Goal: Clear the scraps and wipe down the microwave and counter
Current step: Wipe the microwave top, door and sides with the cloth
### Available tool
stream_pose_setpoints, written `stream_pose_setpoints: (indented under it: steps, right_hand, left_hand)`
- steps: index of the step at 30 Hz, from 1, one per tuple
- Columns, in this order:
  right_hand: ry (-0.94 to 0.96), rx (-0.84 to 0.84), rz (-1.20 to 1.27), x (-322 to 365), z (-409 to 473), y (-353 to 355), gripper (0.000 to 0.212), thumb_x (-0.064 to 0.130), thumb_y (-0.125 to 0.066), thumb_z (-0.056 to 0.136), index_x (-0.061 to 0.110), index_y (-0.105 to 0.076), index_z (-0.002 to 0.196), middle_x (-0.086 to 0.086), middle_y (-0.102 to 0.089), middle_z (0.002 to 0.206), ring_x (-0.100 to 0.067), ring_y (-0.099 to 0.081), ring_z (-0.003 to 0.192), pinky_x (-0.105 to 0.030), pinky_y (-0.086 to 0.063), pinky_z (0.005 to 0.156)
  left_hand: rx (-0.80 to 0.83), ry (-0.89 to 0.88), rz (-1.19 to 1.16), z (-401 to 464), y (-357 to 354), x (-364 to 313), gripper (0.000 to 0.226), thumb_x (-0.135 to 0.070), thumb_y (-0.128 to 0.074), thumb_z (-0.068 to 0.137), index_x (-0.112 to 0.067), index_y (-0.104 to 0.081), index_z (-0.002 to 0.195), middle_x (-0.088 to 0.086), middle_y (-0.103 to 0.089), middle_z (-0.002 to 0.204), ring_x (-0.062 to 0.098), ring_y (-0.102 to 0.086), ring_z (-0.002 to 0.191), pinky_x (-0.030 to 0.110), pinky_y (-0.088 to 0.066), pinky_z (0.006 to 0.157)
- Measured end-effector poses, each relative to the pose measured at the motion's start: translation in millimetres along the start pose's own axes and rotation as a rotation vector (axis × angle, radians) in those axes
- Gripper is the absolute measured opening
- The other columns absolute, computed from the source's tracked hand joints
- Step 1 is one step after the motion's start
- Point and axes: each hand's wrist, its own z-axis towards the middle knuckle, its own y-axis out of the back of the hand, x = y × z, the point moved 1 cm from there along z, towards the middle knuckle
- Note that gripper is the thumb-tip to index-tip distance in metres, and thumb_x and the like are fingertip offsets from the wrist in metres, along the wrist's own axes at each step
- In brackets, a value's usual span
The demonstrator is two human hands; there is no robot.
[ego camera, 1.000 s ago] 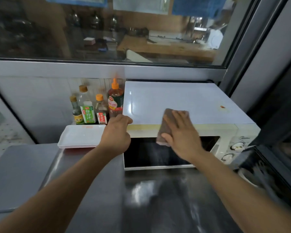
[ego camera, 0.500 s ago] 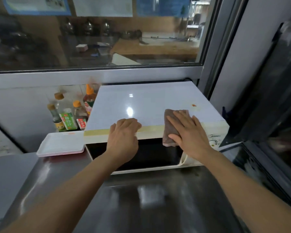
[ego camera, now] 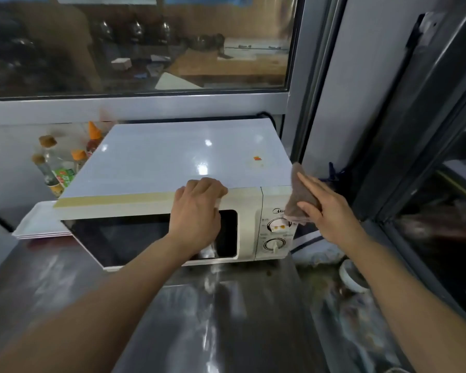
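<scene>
The fingers [ego camera: 311, 187] of the right hand [ego camera: 326, 211] lie straight and together, pressing a brown cloth [ego camera: 297, 200] against the upper right front corner of the white microwave [ego camera: 172, 157], just above its control knobs [ego camera: 276, 224]. The left hand [ego camera: 197, 214] curls its fingers over the top front edge, above the dark door. The microwave stretches to the left of the cloth, long axis across the frame; its top looks glossy with a small orange mark. The steel counter [ego camera: 199, 319] lies below, scraps at lower right.

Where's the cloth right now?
In the head view, the brown cloth is under the right hand, pressed against the microwave's front right corner, just above the upper dial.
</scene>
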Motion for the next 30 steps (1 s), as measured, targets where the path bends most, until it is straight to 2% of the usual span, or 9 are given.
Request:
stream_pose_setpoints:
  steps: [3,6,9,12,15,17,19,21,30]
  right_hand:
    - [-0.026,-0.151,0.069,2.3,-10.4,-8.9,0.061,0.005,-0.060,0.088,0.018,-0.038,0.143,0.000,-0.049,0.136,-0.012,-0.048,0.120,-0.021,-0.036,0.103]
    - [-0.145,-0.237,0.092,-2.0,-24.3,-21.2,0.055,0.008,-0.061,0.088,0.015,-0.044,0.139,0.006,-0.059,0.113,-0.008,-0.056,0.099,-0.019,-0.045,0.084]
    - [-0.284,-0.258,0.099,-8.0,-38.8,-33.3,0.045,0.013,-0.063,0.087,0.010,-0.053,0.131,-0.007,-0.067,0.109,-0.018,-0.061,0.099,-0.028,-0.048,0.084]
    - [-0.334,-0.445,0.200,3.9,-49.3,-38.5,0.037,0.019,-0.062,0.088,0.008,-0.053,0.122,-0.006,-0.065,0.100,-0.024,-0.063,0.093,-0.037,-0.054,0.074]
    - [-0.217,-0.589,0.223,30.5,-49.3,-42.8,0.031,0.027,-0.061,0.088,0.013,-0.053,0.115,0.007,-0.060,0.101,-0.010,-0.059,0.093,-0.010,-0.046,0.076]
    - [-0.181,-0.607,0.170,46.1,-42.9,-53.8,0.032,0.025,-0.064,0.087,0.011,-0.055,0.114,0.002,-0.051,0.122,-0.006,-0.049,0.110,0.001,-0.031,0.088]
    - [-0.237,-0.655,0.106,59.6,-34.2,-68.3,0.032,0.019,-0.070,0.082,0.006,-0.059,0.109,-0.012,-0.042,0.132,-0.020,-0.043,0.118,-0.001,-0.023,0.094]
    - [-0.275,-0.736,0.074,73.5,-27.9,-83.9,0.026,0.011,-0.072,0.076,0.002,-0.062,0.099,-0.020,-0.044,0.123,-0.031,-0.042,0.113,0.000,-0.019,0.092]
    - [-0.215,-0.756,0.144,103.4,-19.1,-121.7,0.028,0.024,-0.073,0.074,0.010,-0.062,0.096,-0.003,-0.042,0.109,-0.018,-0.040,0.101,-0.002,-0.025,0.082]
  left_hand:
    - [-0.003,-0.002,0.015,-5.1,-2.6,-0.9,0.053,0.005,-0.054,0.069,-0.014,-0.059,0.118,0.000,-0.056,0.123,0.028,-0.048,0.109,0.032,-0.034,0.089]
    - [-0.006,0.009,0.037,-9.6,-7.2,-4.4,0.058,0.004,-0.055,0.067,-0.013,-0.055,0.123,0.002,-0.055,0.124,0.030,-0.047,0.111,0.035,-0.034,0.094]
    - [-0.009,0.015,0.071,-12.2,-9.8,-6.1,0.058,-0.001,-0.056,0.067,-0.015,-0.053,0.124,0.003,-0.051,0.130,0.031,-0.045,0.115,0.040,-0.033,0.101]
    - [-0.020,0.002,0.070,-12.5,-11.4,-4.1,0.056,-0.004,-0.057,0.067,-0.016,-0.054,0.122,0.004,-0.051,0.132,0.032,-0.046,0.116,0.044,-0.034,0.102]
    - [-0.029,-0.026,0.079,-14.1,-13.8,-0.2,0.059,-0.002,-0.059,0.064,-0.015,-0.055,0.122,0.005,-0.052,0.133,0.032,-0.048,0.117,0.044,-0.035,0.102]
    - [-0.033,-0.039,0.076,-15.2,-15.0,1.9,0.062,0.000,-0.060,0.061,-0.014,-0.056,0.122,0.005,-0.052,0.134,0.032,-0.047,0.118,0.044,-0.035,0.102]
    - [-0.039,-0.057,0.074,-15.6,-15.9,3.7,0.064,0.001,-0.062,0.060,-0.014,-0.056,0.122,0.006,-0.053,0.134,0.032,-0.047,0.119,0.044,-0.035,0.102]
    - [-0.041,-0.077,0.068,-15.4,-15.9,6.5,0.067,0.003,-0.063,0.060,-0.014,-0.055,0.124,0.005,-0.053,0.135,0.032,-0.047,0.120,0.044,-0.034,0.102]
    - [-0.039,-0.175,-0.014,-8.6,-4.8,23.7,0.066,0.007,-0.050,0.063,-0.015,-0.059,0.125,0.003,-0.056,0.134,0.030,-0.050,0.119,0.045,-0.035,0.100]
